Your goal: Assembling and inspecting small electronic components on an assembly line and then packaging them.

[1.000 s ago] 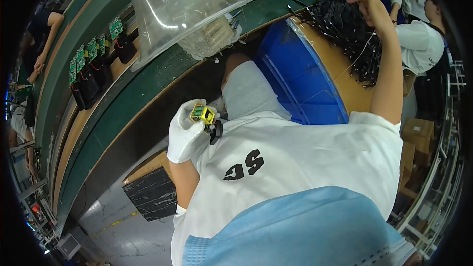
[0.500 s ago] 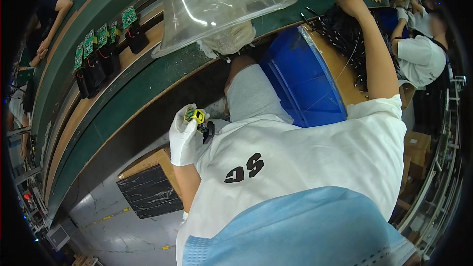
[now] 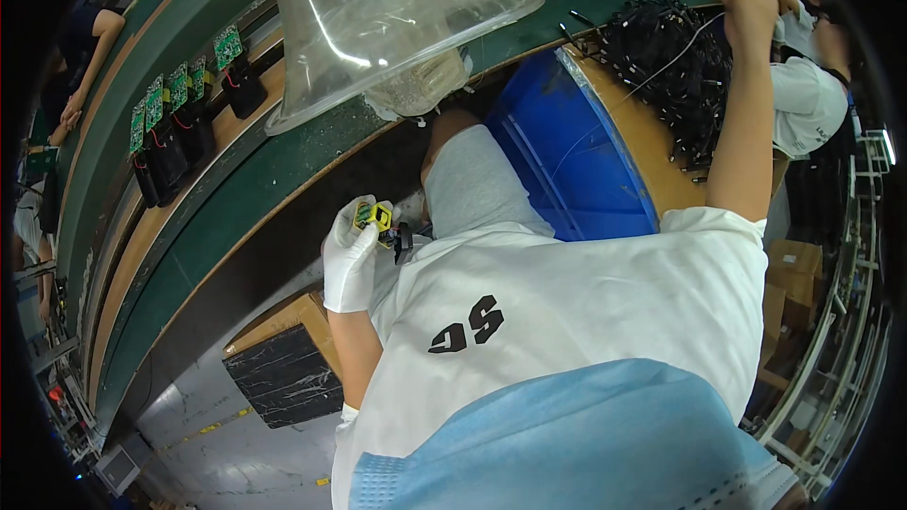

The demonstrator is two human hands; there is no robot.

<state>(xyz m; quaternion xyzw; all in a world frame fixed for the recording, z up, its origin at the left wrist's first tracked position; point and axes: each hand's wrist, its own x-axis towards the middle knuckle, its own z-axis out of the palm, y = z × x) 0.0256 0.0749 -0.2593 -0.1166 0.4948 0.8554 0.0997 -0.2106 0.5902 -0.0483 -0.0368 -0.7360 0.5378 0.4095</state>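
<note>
In a white glove, my left hand (image 3: 348,260) is closed around a small circuit board (image 3: 364,215) with a yellow transformer (image 3: 381,218) on it. A black part (image 3: 403,242) hangs beside the board, close to my shirt. My bare right hand (image 3: 748,2) reaches up to the far right, beyond a tangled heap of black cables (image 3: 661,61). Its fingers are pressed together near the belt's edge, and what lies in them is too small to make out. A thin pale wire (image 3: 675,61) runs across the heap below that hand.
A clear plastic hood (image 3: 378,19) hangs over the bench's green edge (image 3: 274,165). Boards with black cases (image 3: 248,90) stand on the left line. A blue bin (image 3: 567,151) is beside my leg; a carton (image 3: 307,312) sits on the floor. Co-workers are at both sides.
My right hand has moved up and to the right, away from the cable heap, which shows more fully. My left hand still holds the circuit board, nearly in place.
</note>
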